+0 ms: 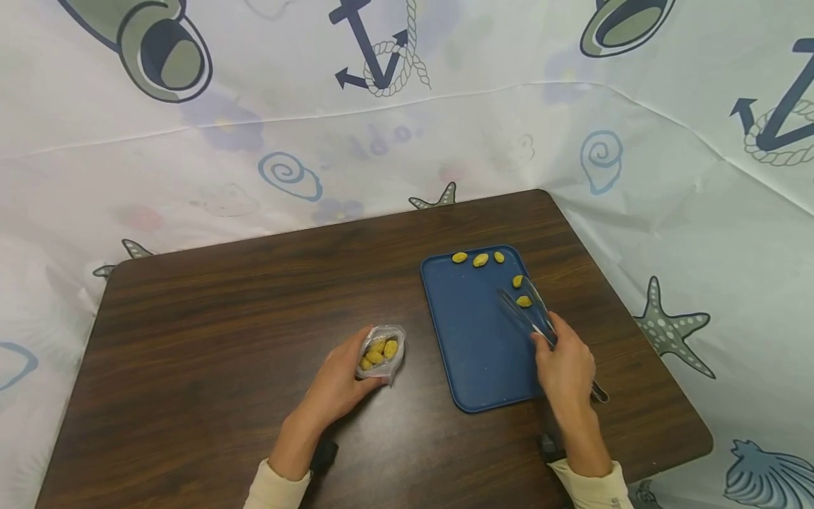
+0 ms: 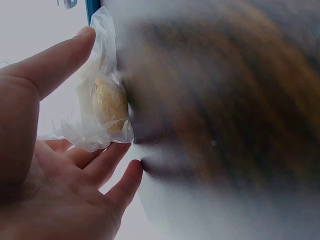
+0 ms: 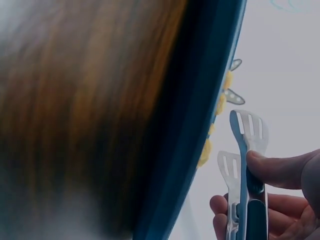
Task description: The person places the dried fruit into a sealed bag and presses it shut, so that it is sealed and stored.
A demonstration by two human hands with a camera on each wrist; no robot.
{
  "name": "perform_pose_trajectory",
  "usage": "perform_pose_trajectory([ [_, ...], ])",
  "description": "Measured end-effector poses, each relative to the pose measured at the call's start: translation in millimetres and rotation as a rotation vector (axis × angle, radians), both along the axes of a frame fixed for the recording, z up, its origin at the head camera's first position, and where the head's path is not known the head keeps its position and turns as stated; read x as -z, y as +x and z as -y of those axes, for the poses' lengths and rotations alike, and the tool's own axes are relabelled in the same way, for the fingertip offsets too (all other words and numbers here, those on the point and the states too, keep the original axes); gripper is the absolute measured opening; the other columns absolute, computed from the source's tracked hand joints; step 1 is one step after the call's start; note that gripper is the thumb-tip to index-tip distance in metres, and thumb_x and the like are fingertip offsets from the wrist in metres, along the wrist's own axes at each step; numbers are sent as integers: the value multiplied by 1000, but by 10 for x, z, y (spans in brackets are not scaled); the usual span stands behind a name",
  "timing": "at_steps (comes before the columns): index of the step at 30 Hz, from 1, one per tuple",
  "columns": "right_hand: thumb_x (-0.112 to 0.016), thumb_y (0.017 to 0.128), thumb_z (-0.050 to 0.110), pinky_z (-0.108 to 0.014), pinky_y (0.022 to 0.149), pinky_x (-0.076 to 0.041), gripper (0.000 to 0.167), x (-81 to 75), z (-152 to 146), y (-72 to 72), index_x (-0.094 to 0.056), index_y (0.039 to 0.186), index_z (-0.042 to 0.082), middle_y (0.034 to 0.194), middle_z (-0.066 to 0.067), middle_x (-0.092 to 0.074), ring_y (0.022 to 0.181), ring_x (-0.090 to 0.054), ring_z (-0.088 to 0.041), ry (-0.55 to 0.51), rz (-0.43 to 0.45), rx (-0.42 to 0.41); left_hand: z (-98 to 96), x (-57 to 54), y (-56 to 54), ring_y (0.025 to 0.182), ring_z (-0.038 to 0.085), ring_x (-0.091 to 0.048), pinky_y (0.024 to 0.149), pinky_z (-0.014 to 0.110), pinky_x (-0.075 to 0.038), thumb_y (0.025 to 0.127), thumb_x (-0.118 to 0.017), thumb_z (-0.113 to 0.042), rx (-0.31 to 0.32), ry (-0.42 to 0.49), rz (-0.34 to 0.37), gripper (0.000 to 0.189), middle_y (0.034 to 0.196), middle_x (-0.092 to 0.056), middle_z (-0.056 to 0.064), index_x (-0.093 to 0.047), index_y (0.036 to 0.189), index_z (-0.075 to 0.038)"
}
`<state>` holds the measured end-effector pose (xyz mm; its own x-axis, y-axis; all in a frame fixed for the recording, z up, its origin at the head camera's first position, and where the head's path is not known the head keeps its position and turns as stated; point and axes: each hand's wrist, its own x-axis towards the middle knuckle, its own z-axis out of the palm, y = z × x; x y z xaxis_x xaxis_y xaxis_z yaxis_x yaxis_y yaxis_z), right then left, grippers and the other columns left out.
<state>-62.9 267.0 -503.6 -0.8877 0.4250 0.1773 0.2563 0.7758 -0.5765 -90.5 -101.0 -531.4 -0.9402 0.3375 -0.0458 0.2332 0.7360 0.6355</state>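
My left hand curves its thumb and fingers round a small clear plastic bag, whose open mouth faces up. Several yellow oval pieces lie inside; one rough-skinned piece shows through the plastic in the left wrist view. My right hand grips metal tongs with slotted tips, spread apart over the right side of a blue tray. In the head view one yellow piece lies between the tongs' arms. Another piece, just beyond it, is partly covered by the far arm.
Along the tray's far edge lie three more yellow pieces. The tray rests on the right part of a dark brown wooden table. A white sheet with sea prints hangs behind the table and along its right side.
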Motion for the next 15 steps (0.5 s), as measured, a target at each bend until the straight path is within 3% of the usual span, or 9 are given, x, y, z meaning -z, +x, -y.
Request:
perform_pose_trajectory([
  [8, -73, 95, 14, -69, 88, -48, 50, 37, -108, -4, -60, 141, 2, 129, -30, -67, 112, -65, -56, 25, 30, 18, 17, 13, -12, 138, 42, -53, 113, 59, -44, 82, -89, -28, 0, 6, -35, 93, 151, -54, 21, -39, 157, -7],
  [15, -74, 93, 13, -68, 77, -50, 43, 42, -185, 46, -65, 135, 6, 118, -30, -71, 100, -68, -58, 61, 58, 12, 0, 20, -5, 141, 41, -51, 115, 59, -41, 83, -88, -30, 3, 4, -4, 93, 153, -52, 20, -38, 158, -8],
])
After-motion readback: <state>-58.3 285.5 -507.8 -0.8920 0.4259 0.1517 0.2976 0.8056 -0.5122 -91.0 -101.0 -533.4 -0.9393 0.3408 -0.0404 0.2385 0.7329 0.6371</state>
